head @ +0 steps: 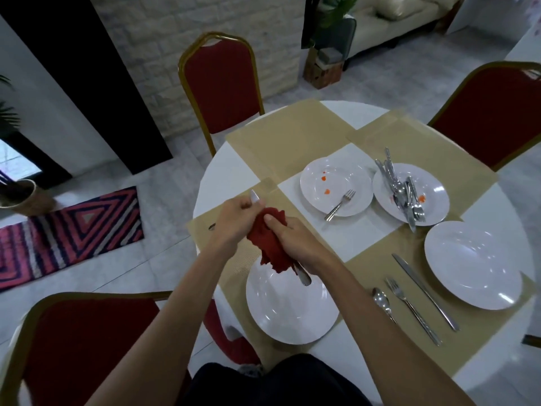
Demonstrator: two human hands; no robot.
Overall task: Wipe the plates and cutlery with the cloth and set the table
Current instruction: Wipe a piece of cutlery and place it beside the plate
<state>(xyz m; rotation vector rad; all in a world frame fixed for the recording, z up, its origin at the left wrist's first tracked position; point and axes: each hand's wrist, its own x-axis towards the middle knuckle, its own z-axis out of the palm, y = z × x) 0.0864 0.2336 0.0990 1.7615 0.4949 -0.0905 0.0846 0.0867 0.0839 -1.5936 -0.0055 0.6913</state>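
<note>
A silver table knife (304, 278) is held over the round white plate (289, 312) at the near edge of the round white table (216, 174). Its blade end is gripped by the curled fingers of the left hand (234, 218). A crumpled red cloth (272, 250) is clamped round its middle by the right hand (295, 238). A heap of steel cutlery (404, 191) is left on a stained white plate (436, 197) near the table's centre.

Bare forearms (181, 288), black clothing (263, 385) (btm edge)
</note>
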